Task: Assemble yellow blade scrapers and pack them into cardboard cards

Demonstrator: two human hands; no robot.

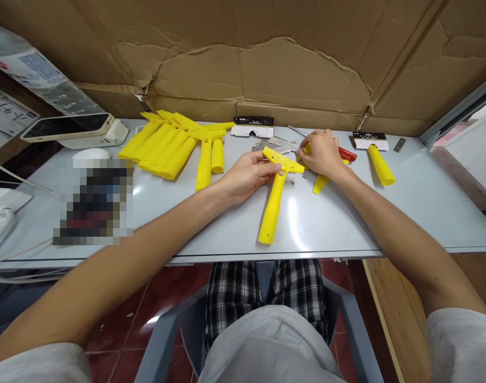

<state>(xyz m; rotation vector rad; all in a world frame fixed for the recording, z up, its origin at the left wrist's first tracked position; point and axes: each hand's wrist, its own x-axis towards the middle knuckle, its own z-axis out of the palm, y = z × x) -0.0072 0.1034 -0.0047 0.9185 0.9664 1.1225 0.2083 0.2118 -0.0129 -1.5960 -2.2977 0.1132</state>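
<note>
My left hand grips a yellow T-shaped scraper handle by its wide head, thumb on top. The handle hangs down toward the front edge of the table. My right hand is to the right, its fingertips closed together beside a small pile of flat metal blades. Some yellow plastic shows at those fingertips, but what they hold is hidden. Just below the right hand lies a small yellow plate. A red-handled tool sticks out behind the hand. Small screws lie between the hands.
Several yellow handles lie piled at back left. Black-and-white packaging cards and another yellow handle lie along the back. A phone on a stand and a white cable are at left. Cardboard walls the rear.
</note>
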